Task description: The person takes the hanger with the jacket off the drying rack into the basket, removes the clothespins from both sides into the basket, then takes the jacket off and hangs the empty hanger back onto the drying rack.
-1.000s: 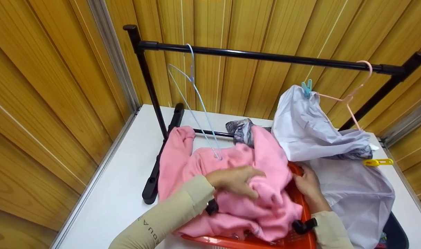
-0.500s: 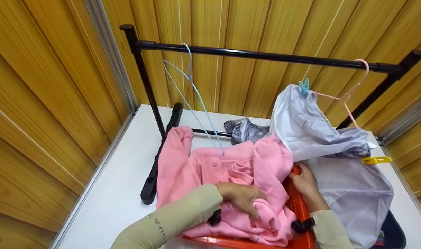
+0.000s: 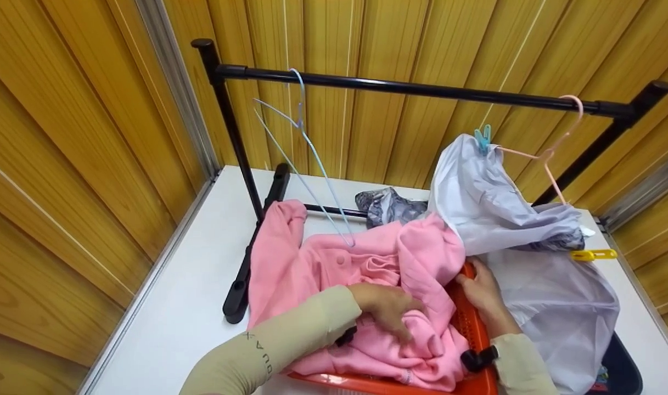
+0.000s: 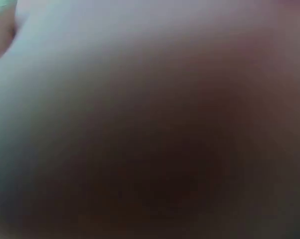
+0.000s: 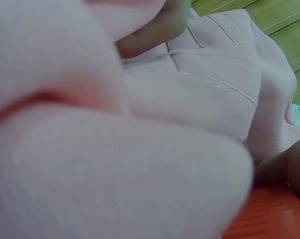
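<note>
A thick pink garment (image 3: 328, 269) with a round button is heaped over an orange-red plastic basket (image 3: 479, 329). My left hand (image 3: 388, 310) grips a bunched fold of it, thumb and fingers on either side. The right hand (image 3: 481, 285) holds the basket's right rim, thumb on the inner side. Seen from the right wrist, pink folds (image 5: 115, 169) fill most of the picture, with the basket (image 5: 269, 214) below. The left wrist view is dark and blurred by something close to the lens.
A blue wire hanger (image 3: 312, 148) hangs on the black rack bar (image 3: 399, 86), its lower end over the garment. At right, a pink hanger (image 3: 553, 153) carries pale grey fabric (image 3: 487, 192) with clothespins. A dark bin (image 3: 624, 367) stands behind it.
The pink garment has been drawn down toward the basket, uncovering more grey patterned cloth behind. My left hand has shifted slightly down and right; the blue hanger has swung a little. The right hand stays put.
</note>
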The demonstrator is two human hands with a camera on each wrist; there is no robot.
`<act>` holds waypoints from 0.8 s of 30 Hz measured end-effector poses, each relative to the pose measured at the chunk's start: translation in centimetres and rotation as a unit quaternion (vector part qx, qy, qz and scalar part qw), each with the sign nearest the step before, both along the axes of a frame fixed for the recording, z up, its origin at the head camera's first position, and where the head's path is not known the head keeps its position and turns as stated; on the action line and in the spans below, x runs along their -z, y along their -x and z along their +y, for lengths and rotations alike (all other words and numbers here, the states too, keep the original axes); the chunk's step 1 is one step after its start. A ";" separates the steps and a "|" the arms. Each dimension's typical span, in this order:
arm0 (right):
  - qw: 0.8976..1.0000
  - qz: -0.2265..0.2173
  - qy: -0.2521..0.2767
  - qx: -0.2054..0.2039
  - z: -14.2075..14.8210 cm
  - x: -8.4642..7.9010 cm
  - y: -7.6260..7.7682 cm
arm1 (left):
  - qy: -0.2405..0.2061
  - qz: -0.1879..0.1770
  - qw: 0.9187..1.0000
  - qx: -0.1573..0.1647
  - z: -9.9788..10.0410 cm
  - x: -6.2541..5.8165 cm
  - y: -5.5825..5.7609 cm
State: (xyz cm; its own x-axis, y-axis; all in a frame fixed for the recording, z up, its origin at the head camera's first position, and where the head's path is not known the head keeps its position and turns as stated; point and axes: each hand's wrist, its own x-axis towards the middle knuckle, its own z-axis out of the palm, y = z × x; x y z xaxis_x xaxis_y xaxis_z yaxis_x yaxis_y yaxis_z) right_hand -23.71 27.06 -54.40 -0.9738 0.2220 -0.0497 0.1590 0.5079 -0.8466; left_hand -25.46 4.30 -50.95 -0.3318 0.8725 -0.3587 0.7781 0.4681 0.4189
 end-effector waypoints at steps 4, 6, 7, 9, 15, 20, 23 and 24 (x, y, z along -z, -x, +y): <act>1.000 -0.009 0.004 0.000 0.0 0.2 -0.2 | -0.052 -0.033 0.998 -0.012 0.0 -2.0 0.8; 1.000 -0.011 0.002 0.000 0.0 0.3 -0.3 | -0.113 -0.035 0.992 -0.052 0.2 -2.9 1.3; 1.000 -0.010 -0.001 0.000 -0.1 0.3 -0.2 | -0.146 -0.025 0.986 -0.079 0.4 -3.2 1.6; 1.000 -0.006 -0.008 0.002 -0.1 0.3 -0.2 | -0.211 0.018 0.968 -0.135 0.9 -3.7 2.2; 1.000 -0.002 -0.006 0.005 -0.1 0.2 0.0 | -0.217 0.169 0.923 -0.270 2.0 -3.7 4.5; 1.000 -0.005 -0.005 0.007 0.0 0.3 0.0 | -0.146 0.129 0.942 -0.274 1.8 -2.7 6.1; 1.000 -0.004 -0.006 0.009 0.1 0.3 0.0 | -0.130 0.081 0.951 -0.269 1.6 -2.3 6.7; 1.000 -0.004 -0.005 0.009 0.1 0.3 0.0 | -0.126 0.069 0.952 -0.269 1.6 -2.2 6.8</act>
